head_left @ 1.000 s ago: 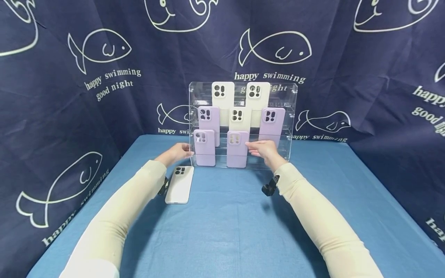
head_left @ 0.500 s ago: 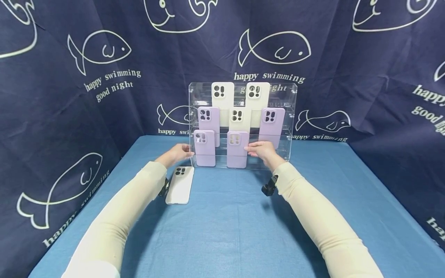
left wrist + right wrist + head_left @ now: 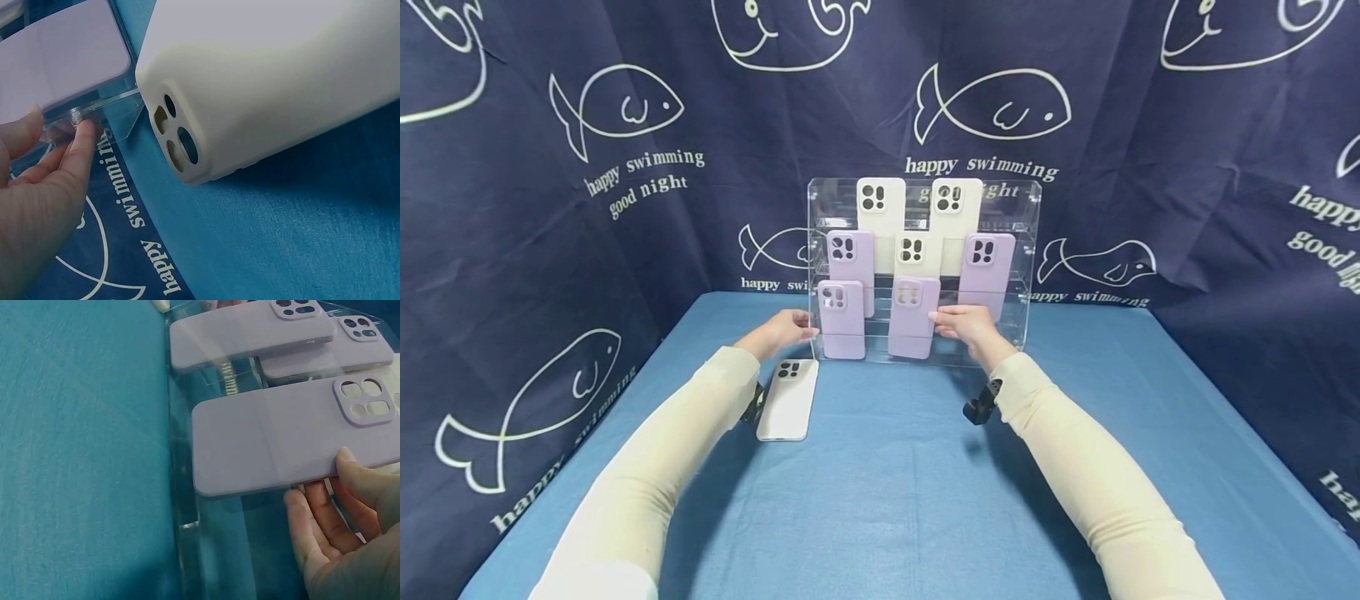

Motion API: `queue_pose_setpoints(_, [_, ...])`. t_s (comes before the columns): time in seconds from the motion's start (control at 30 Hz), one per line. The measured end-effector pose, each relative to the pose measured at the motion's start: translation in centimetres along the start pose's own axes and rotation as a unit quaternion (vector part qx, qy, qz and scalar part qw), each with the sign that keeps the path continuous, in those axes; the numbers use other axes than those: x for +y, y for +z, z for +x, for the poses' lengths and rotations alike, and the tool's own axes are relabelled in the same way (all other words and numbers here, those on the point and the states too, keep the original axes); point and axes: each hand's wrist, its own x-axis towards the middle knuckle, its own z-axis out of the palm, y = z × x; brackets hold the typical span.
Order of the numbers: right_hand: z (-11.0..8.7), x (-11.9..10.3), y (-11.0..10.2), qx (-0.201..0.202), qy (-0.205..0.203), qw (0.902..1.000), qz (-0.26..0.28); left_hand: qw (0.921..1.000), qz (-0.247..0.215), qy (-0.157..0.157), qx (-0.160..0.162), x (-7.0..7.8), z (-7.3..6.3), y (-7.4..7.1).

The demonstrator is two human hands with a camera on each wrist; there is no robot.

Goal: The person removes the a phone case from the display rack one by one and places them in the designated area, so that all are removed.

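Note:
My right hand pinches the right edge of a lilac phone case at the front middle of a clear acrylic display stand. In the right wrist view the thumb lies at the case's edge below the camera cutouts, with the fingers behind. That case leans slightly to the right, its lower part still behind the stand's clear front lip. At the stand's left side, my left hand grips the clear side panel between thumb and fingers. A white phone case lies on the table just below the left hand, camera cutouts facing up.
Another lilac case stands at the stand's front left. Behind are two lilac cases on the middle tier, with a cream case between them, and two cream cases on top. Blue cloth covers the table; a fish-print curtain hangs behind.
The lilac case in my right hand has risen a little and tipped to the right; before, it stood straight in the front row. My left hand has stayed at the stand's side.

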Motion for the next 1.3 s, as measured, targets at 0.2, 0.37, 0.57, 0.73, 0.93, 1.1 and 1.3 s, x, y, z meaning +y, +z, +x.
queue_pose_setpoints(0.2, [0.0, -0.6, 0.0, -0.009, -0.009, 0.9994, 0.032, 1.0000, -0.001, -0.004, -0.004, -0.2, 0.1, -0.1])
queue_pose_setpoints(0.37, [0.0, -1.3, 0.0, -0.013, -0.026, 0.9992, 0.026, 1.0000, -0.002, -0.003, -0.004, -0.3, 0.1, -0.2])
queue_pose_setpoints(0.57, [-0.3, -2.0, 0.0, -0.012, -0.032, 0.9988, 0.036, 1.0000, 0.000, -0.001, -0.005, -0.4, 0.0, -0.2])
queue_pose_setpoints(0.73, [-0.6, -2.8, -0.2, -0.007, -0.031, 0.9965, 0.078, 0.9999, -0.008, 0.003, -0.009, -0.1, -0.3, -0.3])
queue_pose_setpoints(0.93, [-0.8, -3.6, -0.4, -0.010, -0.039, 0.9907, 0.130, 0.9999, -0.011, 0.005, -0.007, 0.0, 0.0, -0.3])
queue_pose_setpoints(1.1, [-1.3, -4.1, -0.3, -0.006, -0.041, 0.9891, 0.141, 0.9998, -0.021, 0.001, -0.008, 0.0, 0.0, -0.2])
queue_pose_setpoints(1.3, [-2.0, -4.4, 0.1, -0.012, -0.039, 0.9898, 0.137, 0.9996, -0.025, 0.001, -0.010, 0.0, 0.0, -0.1])
